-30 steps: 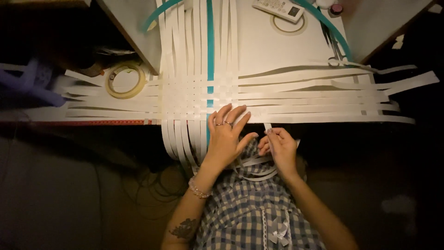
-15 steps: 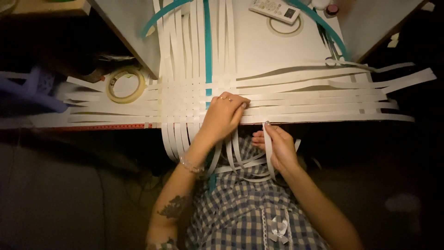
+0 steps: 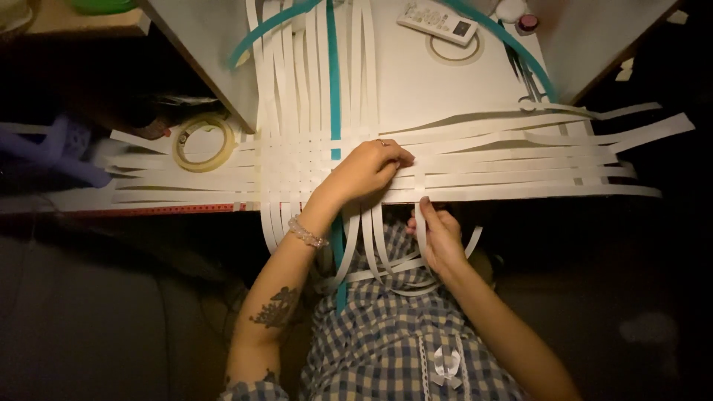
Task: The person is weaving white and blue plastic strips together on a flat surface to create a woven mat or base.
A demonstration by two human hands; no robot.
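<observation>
A mat of woven white paper strips (image 3: 297, 160) lies across the white table (image 3: 416, 82), with one teal strip (image 3: 333, 89) running through it lengthwise. My left hand (image 3: 365, 169) presses flat on the weave's right edge, fingers curled over the horizontal strips. My right hand (image 3: 437, 234) is just below the table's edge and pinches a vertical white strip (image 3: 420, 194) that rises into the horizontal strips. Loose strip ends hang down over my checked shirt (image 3: 401, 349).
A roll of clear tape (image 3: 203, 142) lies left of the weave. A remote control (image 3: 440, 21) rests on a second tape ring at the far side, near a small pink-lidded jar (image 3: 527, 22). Scissors (image 3: 524, 74) lie at the right. Purple plastic basket (image 3: 44, 148) at the left.
My left hand slid up from the table's edge onto the weave. My right hand moved the white strip upward and to the right, into the horizontal strips.
</observation>
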